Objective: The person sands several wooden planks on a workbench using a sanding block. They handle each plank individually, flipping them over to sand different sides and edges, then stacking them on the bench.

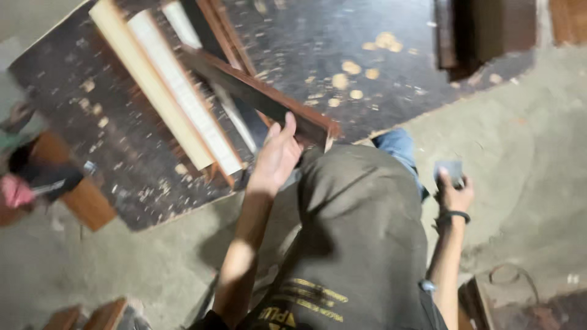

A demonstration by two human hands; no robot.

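Left hand (278, 156) is up on the near end of a dark wooden strip (257, 95), fingers stretched long over its face and thumb out of sight beneath, so a loose hold rather than a tight clench, though motion blur smears the whole view and the exact grip is hard to read. That strip has a dark face with reddish-brown edges, and it runs diagonally from the upper left down to a squared end just right of the hand, lying across pale cream boards (171, 91) on a black, speckled sheet (110, 134) spread over the grey floor. Its far end is lost among other brown pieces. Right hand (455, 194) hangs low beside the leg, wrist wearing a dark band, fingers curled around a small grey flat pad (449, 171), with only its top showing above the fingers. Left forearm reaches straight up from the bottom edge; right forearm rises nearly vertical, and at far left a blurred pink-and-black shape is cut off and unreadable
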